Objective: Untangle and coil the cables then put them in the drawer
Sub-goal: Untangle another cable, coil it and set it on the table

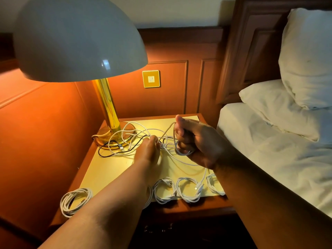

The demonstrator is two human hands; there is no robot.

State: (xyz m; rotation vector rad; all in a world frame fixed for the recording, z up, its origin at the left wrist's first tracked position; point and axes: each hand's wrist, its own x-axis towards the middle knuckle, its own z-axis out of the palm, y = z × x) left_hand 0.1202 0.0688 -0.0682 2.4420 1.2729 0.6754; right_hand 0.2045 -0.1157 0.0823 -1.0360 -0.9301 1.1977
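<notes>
A tangle of white cables (136, 133) and one black cable (115, 150) lies on the nightstand top (111, 169) near the lamp base. My right hand (194, 141) grips a partly wound coil of white cable (181, 151), its strand running up over my thumb. My left hand (149, 150) pinches a white strand at the knot in the middle of the tangle. Several finished white coils lie along the front edge: one at the left (75, 200), two in the middle (164, 190) (189, 189) and one half hidden by my right forearm (213, 184). The drawer front (161, 229) is dark below.
A brass lamp (109, 112) with a wide white shade (77, 38) stands at the back left of the nightstand. A wall switch plate (151, 79) sits on the panelled wall behind. The bed (287, 150) with pillows (305, 60) is close on the right.
</notes>
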